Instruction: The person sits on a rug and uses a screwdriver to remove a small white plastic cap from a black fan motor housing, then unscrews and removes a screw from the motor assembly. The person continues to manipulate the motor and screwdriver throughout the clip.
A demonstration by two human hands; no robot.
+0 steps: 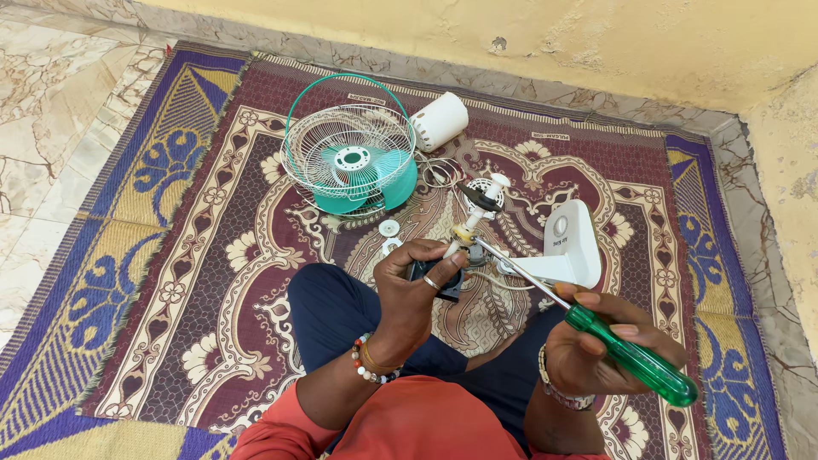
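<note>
- My left hand [415, 285] is closed around a small fan motor assembly [464, 243], fingers wrapped over its dark lower part, holding it up above my lap near the middle of the view.
- My right hand [596, 345] is clenched on the green translucent handle of a screwdriver [626, 353]; the handle runs out toward 4 o'clock and the metal shaft points toward 10 o'clock, its tip touching the motor assembly just below the pale shaft end.
- A beaded bracelet sits on my left wrist [373, 362], and a pale band on the right wrist.
- At 1 o'clock from the hands, just beyond the motor, a white fan base [571, 243] lies on the mat, with thin wires running between it and the assembly.
- At 12 o'clock, near the top of the assembly, a small white perforated piece with a dark part in front of it [484, 192] rests on the mat.
- At 10 o'clock, two small white round parts [389, 228] lie close together on the mat.
- Farther out at 11 o'clock is a teal fan blade [358, 175] under a white wire guard, with a teal-rimmed guard ring [341, 89] tilted up behind it.
- At 12 o'clock, beyond the guard, a white cylindrical cover [440, 121] lies on its side.
- Everything rests on a patterned maroon, blue and yellow mat [170, 281], which sits on a marble floor [51, 102] by a yellow wall [596, 43].
</note>
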